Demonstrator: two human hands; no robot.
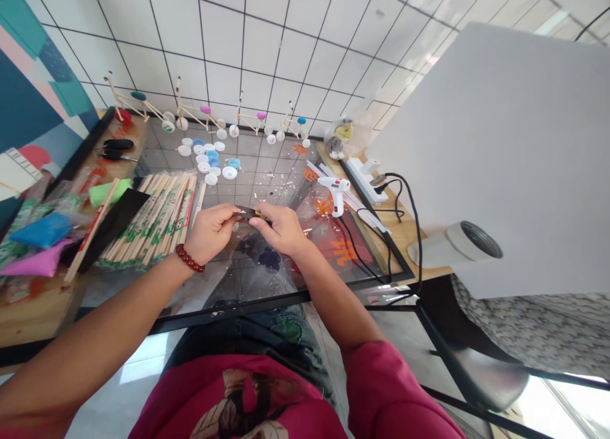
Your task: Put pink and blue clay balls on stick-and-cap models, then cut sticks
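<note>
Both of my hands meet over the middle of the glass table. My right hand [281,228] is closed on a small dark cutting tool [263,216] with yellow marks. The fingers of my left hand [212,231] are pinched together at the tool's other end, where a small pale piece seems to show; what exactly they hold is too small to tell. A red bead bracelet is on my left wrist. Left of my hands lies a pile of wrapped chopsticks [157,220]. Beyond them are white and blue bottle caps [210,159].
Stick models [248,118] with cap wheels stand along the back edge. A white glue gun [336,192] with a black cord lies on the right, near glue sticks and a power strip [366,180]. Colored clay bags [42,229] sit far left. Wood chips litter the glass.
</note>
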